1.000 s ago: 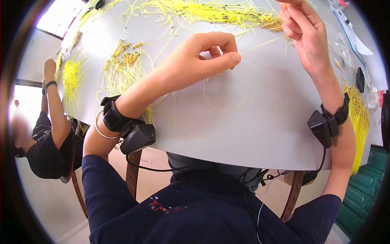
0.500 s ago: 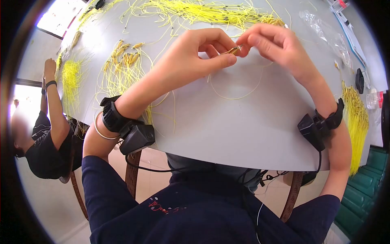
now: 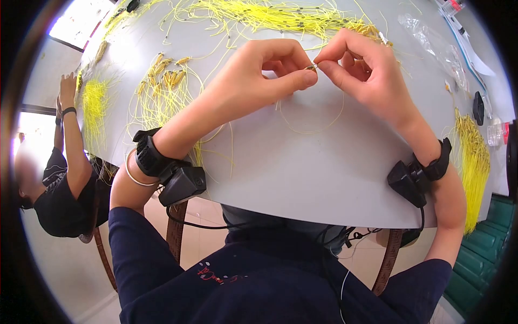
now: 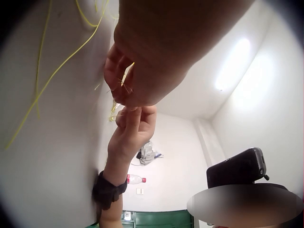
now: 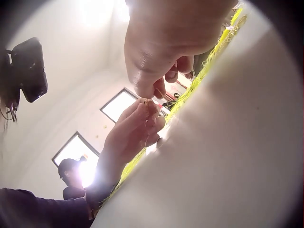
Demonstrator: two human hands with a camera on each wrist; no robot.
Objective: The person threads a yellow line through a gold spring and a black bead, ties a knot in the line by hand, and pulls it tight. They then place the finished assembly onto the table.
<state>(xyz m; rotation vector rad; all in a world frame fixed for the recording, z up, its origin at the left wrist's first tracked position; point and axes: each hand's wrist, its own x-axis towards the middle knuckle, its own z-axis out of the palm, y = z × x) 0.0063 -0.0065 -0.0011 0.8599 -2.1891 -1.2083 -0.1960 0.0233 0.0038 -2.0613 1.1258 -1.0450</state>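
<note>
In the head view the left hand [image 3: 259, 73] pinches a small gold coiled piece [image 3: 311, 67] between thumb and index finger, most of it hidden by the fingertips. Right beside it, thumb and index finger of the right hand [image 3: 369, 70] pinch the piece's end or a thread there; which of these I cannot tell. A thin yellow line [image 3: 313, 133] hangs in a loop below both hands. The right wrist view shows the left hand [image 5: 130, 130] and right hand [image 5: 166, 52] with fingertips close together above the table.
Yellow strands [image 3: 259, 16] lie across the table's far side. Gold pieces with yellow lines [image 3: 171, 78] lie at the left, another yellow bundle [image 3: 474, 167] at the right edge. A clear plastic bag [image 3: 431, 46] is at the back right. Another person [image 3: 67, 189] sits at the left.
The right hand came down and left from the far right to the left hand's fingertips, then its fingers closed in a pinch there. The line between the hands now hangs in a loop.
</note>
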